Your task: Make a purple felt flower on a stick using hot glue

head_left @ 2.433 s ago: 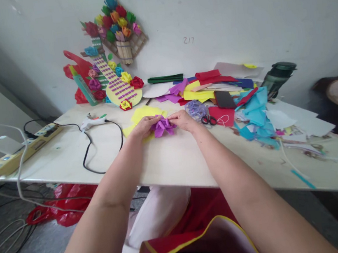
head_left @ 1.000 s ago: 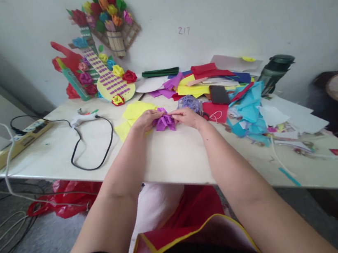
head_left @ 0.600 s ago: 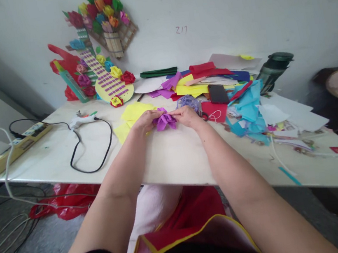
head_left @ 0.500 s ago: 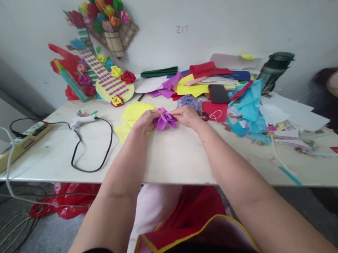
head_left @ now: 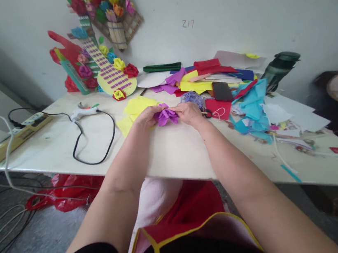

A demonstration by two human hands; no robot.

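A crumpled purple paper flower (head_left: 165,116) sits between both my hands near the middle of the pale table (head_left: 172,151). My left hand (head_left: 146,118) curls round its left side, fingers closed on the petals. From the right, my right hand (head_left: 189,113) pinches a petal with thumb and fingertips. Yellow paper sheets (head_left: 137,108) lie just behind my left hand.
A glue gun (head_left: 84,111) with a black cord (head_left: 97,152) and a power strip (head_left: 14,136) lie at left. Scissors (head_left: 207,113), a dark phone (head_left: 222,91), coloured paper piles (head_left: 212,79) and a green bottle (head_left: 279,68) crowd the right. A paper guitar (head_left: 109,74) leans on the wall.
Both hands have stayed on the purple flower, with fingers shifting slightly on its petals. The view has drifted a little, so the table sits slightly higher and to the right.
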